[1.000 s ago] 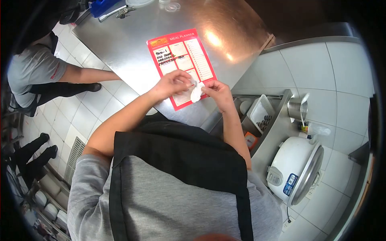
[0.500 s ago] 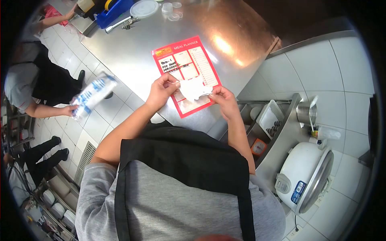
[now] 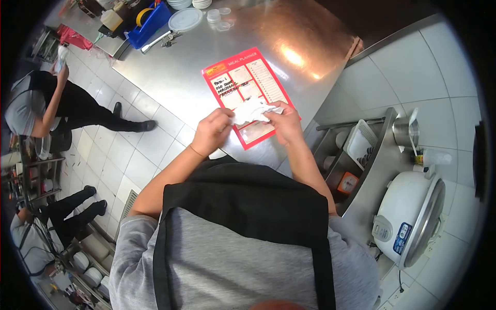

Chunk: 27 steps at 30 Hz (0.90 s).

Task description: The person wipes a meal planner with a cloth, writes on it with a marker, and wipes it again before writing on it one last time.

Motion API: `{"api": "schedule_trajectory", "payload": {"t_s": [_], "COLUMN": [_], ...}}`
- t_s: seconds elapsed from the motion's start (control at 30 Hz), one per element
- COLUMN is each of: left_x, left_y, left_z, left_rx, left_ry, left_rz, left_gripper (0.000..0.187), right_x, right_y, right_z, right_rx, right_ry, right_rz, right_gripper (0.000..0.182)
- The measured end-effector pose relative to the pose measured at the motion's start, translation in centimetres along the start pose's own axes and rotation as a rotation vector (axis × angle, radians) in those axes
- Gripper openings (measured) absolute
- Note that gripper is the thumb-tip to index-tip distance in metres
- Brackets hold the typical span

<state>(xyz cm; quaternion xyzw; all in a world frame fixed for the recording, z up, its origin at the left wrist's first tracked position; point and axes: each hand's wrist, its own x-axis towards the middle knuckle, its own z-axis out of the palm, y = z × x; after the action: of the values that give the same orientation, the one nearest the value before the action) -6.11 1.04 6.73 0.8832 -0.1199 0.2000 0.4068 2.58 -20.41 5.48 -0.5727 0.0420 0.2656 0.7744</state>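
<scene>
A crumpled white paper (image 3: pixel 250 112), thin like tissue, is held up between my two hands above the steel table. My left hand (image 3: pixel 213 131) has its fingers closed on the left end. At the other end, my right hand (image 3: pixel 285 124) pinches it between thumb and fingers. Beneath lies a red-bordered meal planner sheet (image 3: pixel 261 73) with black handwriting on its upper left, its lower part partly covered by the paper and my hands.
The steel table (image 3: pixel 196 54) carries a marker (image 3: pixel 156 42), keys (image 3: pixel 169 40), a round lid (image 3: pixel 185 18) and a blue tape dispenser (image 3: pixel 147 28). Right of me stand a drawer unit with an orange scale (image 3: pixel 348 182) and a rice cooker (image 3: pixel 405 212). A co-worker (image 3: pixel 49 98) stands at left.
The white paper, more spread out before, is now bunched up, and my hands have shifted on it. The co-worker at left has moved back and raised the package they were carrying low.
</scene>
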Motion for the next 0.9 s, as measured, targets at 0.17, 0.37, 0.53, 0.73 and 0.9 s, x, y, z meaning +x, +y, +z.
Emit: {"api": "schedule_trajectory", "payload": {"t_s": [0.17,0.37,0.53,0.73,0.9], "left_x": [-1.1,-0.2,-0.7,-0.8,-1.6], "left_y": [0.1,3.4,2.9,3.4,0.9], "left_z": [-2.2,0.8,2.8,2.2,2.8], "left_rx": [0.001,-0.518,-1.045,-0.738,-0.843], "left_ry": [-0.038,-0.122,0.013,0.039,-0.075], "left_rz": [-0.187,-0.548,-0.634,-0.782,-0.862], "left_gripper": [0.016,0.038,0.049,0.027,0.011], "right_x": [-1.0,-3.3,-4.1,-3.6,-1.6], "right_y": [-0.4,1.3,2.0,1.9,0.6], "right_z": [0.4,3.5,5.0,5.1,3.3], "right_rx": [-0.556,-0.031,0.451,0.132,-0.116], "right_ry": [0.28,0.026,0.015,0.161,0.164], "right_rz": [-0.268,-0.315,-0.059,-0.2,-0.359], "right_gripper": [0.014,0.021,0.027,0.036,0.019]}}
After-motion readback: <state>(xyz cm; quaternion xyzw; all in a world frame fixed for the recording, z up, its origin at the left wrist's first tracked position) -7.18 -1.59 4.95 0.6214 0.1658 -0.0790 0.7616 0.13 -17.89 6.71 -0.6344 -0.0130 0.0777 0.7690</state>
